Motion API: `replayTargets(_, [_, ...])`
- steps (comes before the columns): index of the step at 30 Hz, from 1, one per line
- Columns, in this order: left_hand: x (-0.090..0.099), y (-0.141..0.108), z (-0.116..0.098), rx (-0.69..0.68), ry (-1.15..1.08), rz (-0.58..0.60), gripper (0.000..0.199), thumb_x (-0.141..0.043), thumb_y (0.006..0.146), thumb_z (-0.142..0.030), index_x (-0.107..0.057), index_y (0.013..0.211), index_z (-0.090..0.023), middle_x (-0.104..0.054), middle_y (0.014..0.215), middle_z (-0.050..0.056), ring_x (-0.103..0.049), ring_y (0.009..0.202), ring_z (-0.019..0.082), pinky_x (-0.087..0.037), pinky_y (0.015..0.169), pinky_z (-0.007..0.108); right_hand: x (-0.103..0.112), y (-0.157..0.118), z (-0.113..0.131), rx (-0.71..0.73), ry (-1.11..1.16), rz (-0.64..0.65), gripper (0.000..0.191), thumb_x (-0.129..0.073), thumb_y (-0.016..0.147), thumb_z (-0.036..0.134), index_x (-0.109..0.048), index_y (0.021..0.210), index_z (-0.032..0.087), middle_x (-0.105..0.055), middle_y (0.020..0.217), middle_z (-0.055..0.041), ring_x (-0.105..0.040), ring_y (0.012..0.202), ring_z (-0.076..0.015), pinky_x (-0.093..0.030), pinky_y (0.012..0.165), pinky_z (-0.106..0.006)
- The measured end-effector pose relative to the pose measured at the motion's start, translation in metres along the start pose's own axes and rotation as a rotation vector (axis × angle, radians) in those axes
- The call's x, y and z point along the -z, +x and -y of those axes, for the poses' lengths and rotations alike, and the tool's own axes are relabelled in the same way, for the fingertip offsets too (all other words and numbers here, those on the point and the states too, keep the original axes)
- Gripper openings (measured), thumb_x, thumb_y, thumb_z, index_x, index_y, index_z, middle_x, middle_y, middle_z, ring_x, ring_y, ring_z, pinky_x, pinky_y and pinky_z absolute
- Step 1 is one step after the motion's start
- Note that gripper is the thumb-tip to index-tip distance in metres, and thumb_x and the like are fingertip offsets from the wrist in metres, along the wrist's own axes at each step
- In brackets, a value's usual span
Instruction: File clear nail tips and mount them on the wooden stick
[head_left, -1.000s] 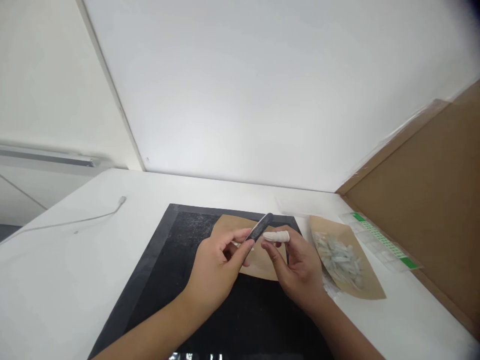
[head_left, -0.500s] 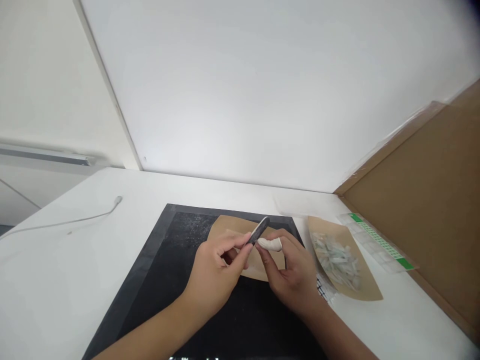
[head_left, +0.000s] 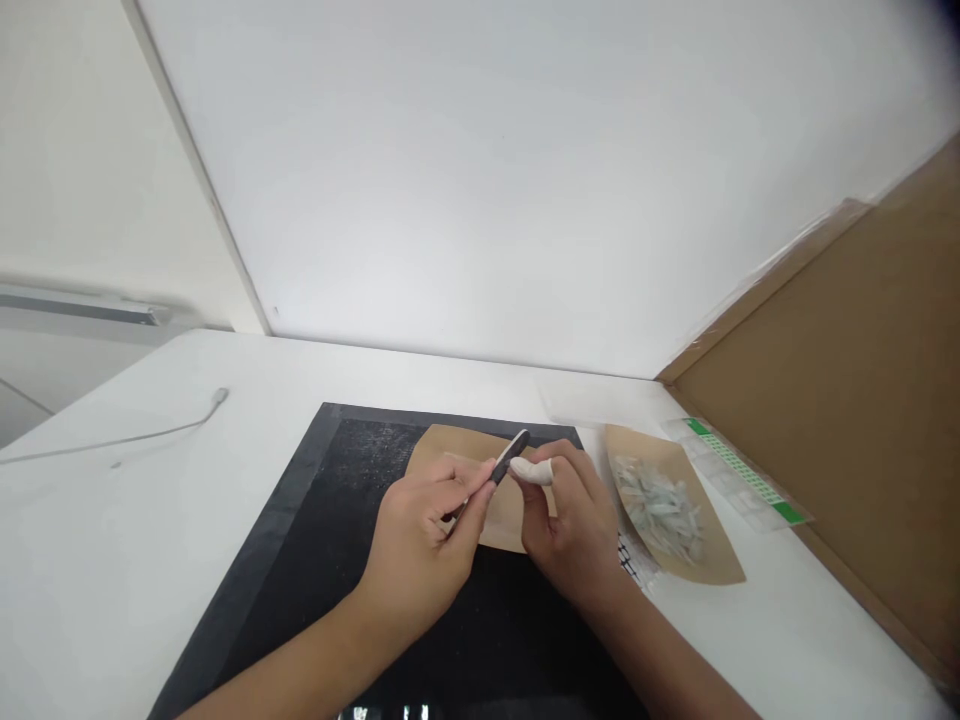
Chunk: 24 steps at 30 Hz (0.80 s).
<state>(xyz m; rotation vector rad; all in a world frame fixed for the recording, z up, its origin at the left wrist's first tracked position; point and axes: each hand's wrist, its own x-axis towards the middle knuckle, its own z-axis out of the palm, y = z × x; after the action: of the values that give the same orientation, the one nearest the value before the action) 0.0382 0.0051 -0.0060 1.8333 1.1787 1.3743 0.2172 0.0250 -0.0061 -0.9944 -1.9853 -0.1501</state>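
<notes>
Between thumb and fingers, my left hand (head_left: 431, 530) pinches a thin dark strip with a pale edge (head_left: 512, 455), tilted up to the right. My right hand (head_left: 574, 515) is closed beside it, a white cover (head_left: 532, 470) on its index finger. The covered fingertip and thumb meet close to the strip's right side; whether anything small is between them is hidden. Under both hands a brown paper sheet (head_left: 502, 522) lies on a black mat (head_left: 315, 570).
Right of the mat, a brown sheet (head_left: 724, 555) carries a pile of pale slivers (head_left: 664, 510). Beyond it lies a clear plastic strip with green ends (head_left: 746, 472). A cable (head_left: 176, 428) crosses the table's left side. A brown panel (head_left: 840, 400) stands at the right.
The view has shifted slightly, so the table's items sit a little further left. My left hand holds the strip as before, with more of its lower part showing between the fingers.
</notes>
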Motion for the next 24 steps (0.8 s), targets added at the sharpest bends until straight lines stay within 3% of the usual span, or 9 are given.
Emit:
replayTargets(4, [0.001, 0.000, 0.000, -0.016, 0.012, -0.014, 0.029, -0.060, 0.099, -0.021, -0.079, 0.120, -0.028, -0.076, 0.090, 0.003, -0.070, 0.077, 0.016, -0.055, 0.071, 0.025, -0.001, 0.001, 0.001, 0.028, -0.015, 0.055, 0.023, -0.054, 0.096, 0.003, -0.046, 0.086, 0.023, -0.060, 0.087, -0.0054, -0.053, 0.081, -0.0202, -0.044, 0.072, -0.036])
replayTargets(15, [0.000, 0.000, 0.000, -0.052, 0.038, -0.023, 0.032, -0.061, 0.098, -0.018, -0.077, 0.123, -0.028, -0.076, 0.094, 0.003, -0.070, 0.079, 0.017, -0.057, 0.075, 0.026, 0.002, 0.001, -0.002, -0.046, -0.015, 0.001, 0.019, -0.056, 0.097, 0.008, -0.048, 0.088, 0.023, -0.059, 0.087, -0.0047, -0.052, 0.079, -0.0204, -0.043, 0.071, -0.034])
replayTargets(19, [0.002, 0.001, 0.001, -0.057, 0.036, -0.020, 0.031, -0.061, 0.098, -0.018, -0.078, 0.122, -0.028, -0.076, 0.094, 0.003, -0.070, 0.082, 0.017, -0.056, 0.076, 0.026, 0.002, 0.000, 0.000, 0.009, 0.032, 0.104, 0.019, -0.053, 0.098, 0.009, -0.047, 0.086, 0.023, -0.058, 0.083, -0.0040, -0.052, 0.077, -0.0202, -0.041, 0.069, -0.034])
replayTargets(24, [0.001, 0.000, 0.001, -0.091, 0.059, -0.018, 0.032, -0.061, 0.099, -0.018, -0.076, 0.126, -0.027, -0.074, 0.087, 0.002, -0.067, 0.075, 0.014, -0.054, 0.073, 0.023, 0.008, 0.005, -0.013, -0.095, -0.026, -0.029, 0.019, -0.057, 0.099, 0.014, -0.049, 0.085, 0.023, -0.057, 0.083, -0.0029, -0.053, 0.076, -0.0186, -0.040, 0.068, -0.032])
